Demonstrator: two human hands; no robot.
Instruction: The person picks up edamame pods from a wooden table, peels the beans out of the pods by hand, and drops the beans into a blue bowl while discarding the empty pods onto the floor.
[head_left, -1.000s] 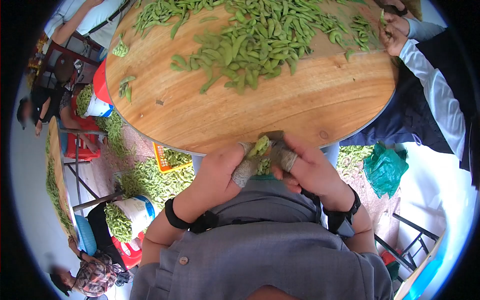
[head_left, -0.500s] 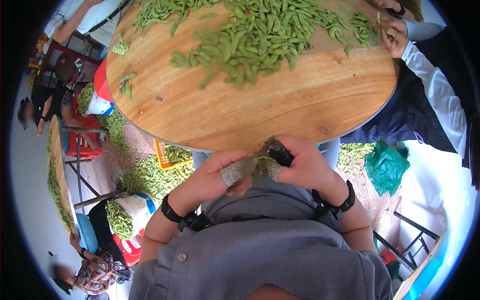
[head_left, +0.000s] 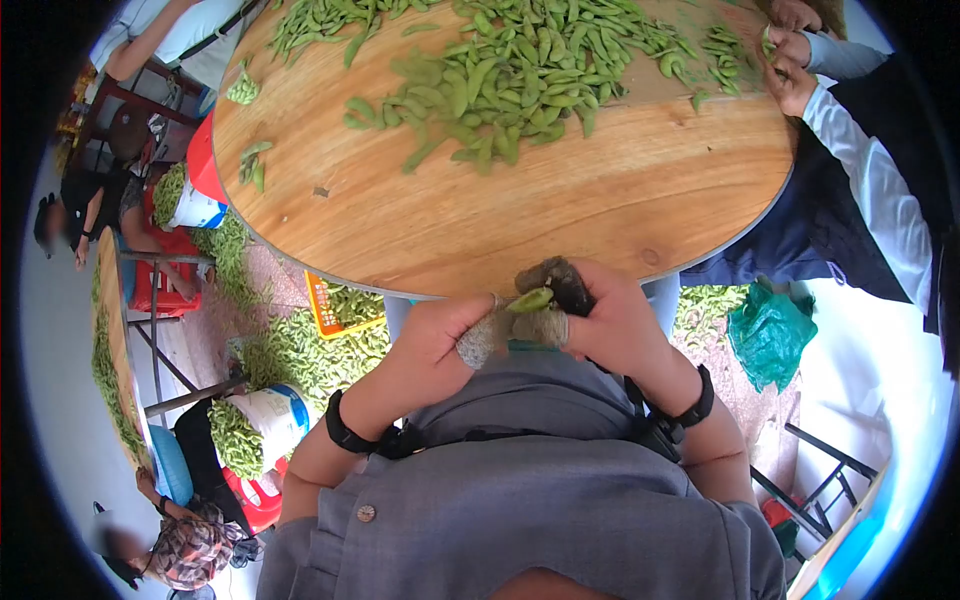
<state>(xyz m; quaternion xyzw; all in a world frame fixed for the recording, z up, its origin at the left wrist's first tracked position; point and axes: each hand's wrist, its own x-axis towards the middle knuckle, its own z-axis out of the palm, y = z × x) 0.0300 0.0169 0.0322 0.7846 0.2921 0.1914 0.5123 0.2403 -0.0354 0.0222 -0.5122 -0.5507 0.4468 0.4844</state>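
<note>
A green bean pod [head_left: 531,300] is held between my two hands, just below the near edge of the round wooden table [head_left: 450,235]. My left hand [head_left: 445,335] is closed on the pod's left end, its fingertips in grey wraps. Dark and grey wraps cover fingers of my right hand [head_left: 605,315], which pinches the pod from the other side. Beyond, a big heap of green pods [head_left: 520,80] lies on the far half of the table.
A co-worker's hands [head_left: 788,75] hold a pod at the table's right edge. Left are an orange basket [head_left: 322,305], a white bucket [head_left: 280,415] of pods and pods on the floor. A green plastic bag [head_left: 772,335] lies right. Other people sit far left.
The pod between my hands now shows clearly, where before it was mostly hidden by my fingers. My left hand's fingers have shifted slightly.
</note>
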